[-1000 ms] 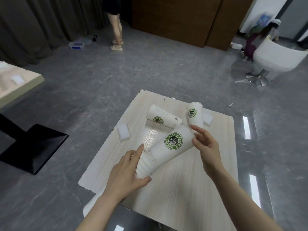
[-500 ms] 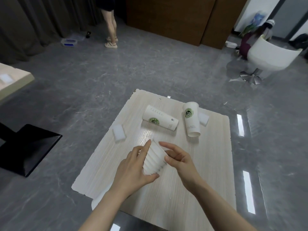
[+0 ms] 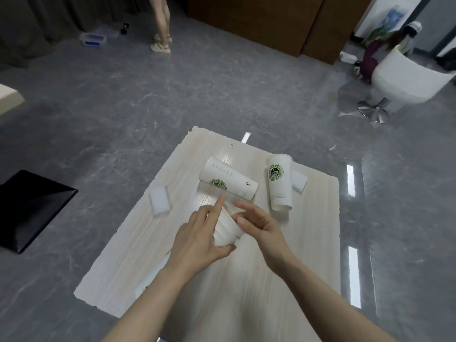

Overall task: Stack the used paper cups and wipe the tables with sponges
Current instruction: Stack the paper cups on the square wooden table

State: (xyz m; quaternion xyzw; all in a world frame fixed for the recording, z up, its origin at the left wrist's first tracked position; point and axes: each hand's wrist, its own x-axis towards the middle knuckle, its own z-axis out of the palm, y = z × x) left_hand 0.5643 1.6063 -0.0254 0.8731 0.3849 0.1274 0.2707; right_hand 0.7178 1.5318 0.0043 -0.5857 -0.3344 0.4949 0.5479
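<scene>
Both hands, left hand (image 3: pixel 197 240) and right hand (image 3: pixel 259 225), gripped the nested stack of white paper cups (image 3: pixel 227 230) above the pale wooden desk (image 3: pixel 246 292), near its middle. Uneven squeezing could crush rims or jam cups.

Pale wood table (image 3: pixel 308 255): two cups lying flat (image 3: pixel 228 181) (image 3: pixel 280 182), two white sponges (image 3: pixel 160 200) (image 3: pixel 299 181)

white cups (image 3: pixel 280 183), green logos

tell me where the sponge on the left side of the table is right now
In the head view, the left sponge lies flat near the table's left edge, left of the lying cup.
</scene>
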